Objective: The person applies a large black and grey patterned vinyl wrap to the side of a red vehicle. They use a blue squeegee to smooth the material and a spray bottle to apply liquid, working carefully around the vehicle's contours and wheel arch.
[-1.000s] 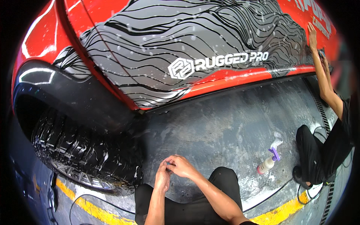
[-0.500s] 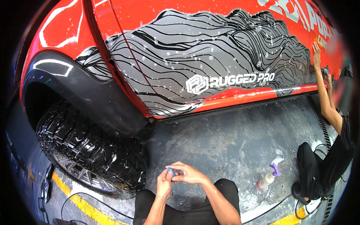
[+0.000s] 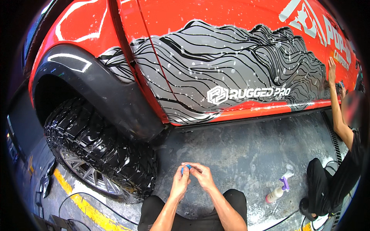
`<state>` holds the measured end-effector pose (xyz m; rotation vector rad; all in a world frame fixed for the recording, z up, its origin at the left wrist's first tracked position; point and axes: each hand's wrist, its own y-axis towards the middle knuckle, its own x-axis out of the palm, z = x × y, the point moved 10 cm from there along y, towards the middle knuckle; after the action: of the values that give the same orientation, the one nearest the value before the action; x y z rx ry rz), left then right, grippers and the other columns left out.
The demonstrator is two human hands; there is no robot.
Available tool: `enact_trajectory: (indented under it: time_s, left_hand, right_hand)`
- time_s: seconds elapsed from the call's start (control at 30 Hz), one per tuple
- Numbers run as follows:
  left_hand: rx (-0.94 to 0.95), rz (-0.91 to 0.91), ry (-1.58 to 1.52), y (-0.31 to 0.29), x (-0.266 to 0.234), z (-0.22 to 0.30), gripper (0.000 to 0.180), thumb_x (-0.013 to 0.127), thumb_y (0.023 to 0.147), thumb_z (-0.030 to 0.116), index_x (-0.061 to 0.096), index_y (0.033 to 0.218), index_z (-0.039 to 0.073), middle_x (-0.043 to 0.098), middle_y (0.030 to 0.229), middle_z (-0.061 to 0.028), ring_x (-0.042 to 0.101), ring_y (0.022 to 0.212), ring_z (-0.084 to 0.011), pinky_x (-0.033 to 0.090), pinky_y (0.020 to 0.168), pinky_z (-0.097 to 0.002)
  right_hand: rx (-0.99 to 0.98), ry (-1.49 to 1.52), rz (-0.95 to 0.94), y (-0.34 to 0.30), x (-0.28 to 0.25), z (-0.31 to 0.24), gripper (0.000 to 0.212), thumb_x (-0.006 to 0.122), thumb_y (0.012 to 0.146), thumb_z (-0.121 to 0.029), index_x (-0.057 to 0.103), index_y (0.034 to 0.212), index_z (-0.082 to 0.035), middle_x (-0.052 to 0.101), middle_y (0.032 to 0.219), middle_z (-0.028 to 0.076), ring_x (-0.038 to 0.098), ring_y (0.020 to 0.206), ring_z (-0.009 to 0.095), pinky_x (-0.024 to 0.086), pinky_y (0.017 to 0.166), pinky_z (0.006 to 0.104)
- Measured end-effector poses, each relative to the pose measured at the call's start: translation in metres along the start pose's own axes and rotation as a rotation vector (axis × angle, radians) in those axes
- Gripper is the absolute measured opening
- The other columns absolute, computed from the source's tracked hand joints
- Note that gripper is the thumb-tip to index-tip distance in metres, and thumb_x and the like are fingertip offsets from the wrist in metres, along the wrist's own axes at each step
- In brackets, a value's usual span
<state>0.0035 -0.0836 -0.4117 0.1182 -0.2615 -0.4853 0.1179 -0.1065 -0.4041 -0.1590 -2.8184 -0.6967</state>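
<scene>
Both my hands meet over my knees, in front of the car's side. A small blue clay-like lump (image 3: 185, 168) is pinched between their fingertips. My left hand (image 3: 179, 180) grips it with thumb and bent fingers. From the other side, my right hand (image 3: 202, 175) holds it with thumb and fingertips. Fingers cover much of the lump. Beyond them stands a red car door (image 3: 239, 65) with a grey and black wavy-line graphic, spotted with water drops or foam.
A chunky black tyre (image 3: 104, 150) flecked with foam stands at left under a dark wheel arch (image 3: 88, 81). A spray bottle (image 3: 274, 194) with purple trigger is on the wet floor at right. Beyond it a co-worker (image 3: 347, 154) crouches, hands at the car. A dark hose (image 3: 104, 210) crosses the floor.
My hands have risen slightly and shifted right, with the right fingers now more bent around the blue lump. The view has tilted, so the car sits lower and further right.
</scene>
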Motion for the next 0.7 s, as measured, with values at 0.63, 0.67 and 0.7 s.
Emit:
enact_trajectory:
  time_s: [0.63,0.67,0.7]
  left_hand:
    - [0.575,0.021,1.071,-0.008,0.045,0.073,0.023,0.067,0.107,0.021,0.065,0.106,-0.001,0.074,0.082,-0.0256,0.075,0.075,-0.0459,0.059,0.068,-0.0559]
    - [0.600,0.002,1.089,-0.006,0.047,0.074,0.023,0.068,0.107,0.021,0.065,0.106,-0.002,0.074,0.082,-0.0256,0.075,0.075,-0.0455,0.059,0.068,-0.0558]
    - [0.625,-0.017,1.108,-0.005,0.050,0.074,0.023,0.069,0.106,0.021,0.065,0.105,-0.002,0.074,0.082,-0.0256,0.075,0.075,-0.0452,0.060,0.068,-0.0556]
  right_hand:
    - [0.064,0.463,-0.003,-0.001,-0.008,-0.003,0.050,0.066,0.111,-0.045,0.074,0.126,0.002,0.074,0.136,0.020,0.069,0.128,0.029,0.048,0.118,0.0481]
    - [0.078,0.506,0.018,-0.001,-0.011,0.000,0.049,0.066,0.111,-0.044,0.074,0.124,0.002,0.075,0.133,0.021,0.069,0.127,0.031,0.048,0.118,0.0484]
    - [0.092,0.549,0.038,0.000,-0.013,0.003,0.047,0.066,0.111,-0.043,0.073,0.121,0.002,0.075,0.131,0.022,0.069,0.127,0.032,0.049,0.118,0.0487]
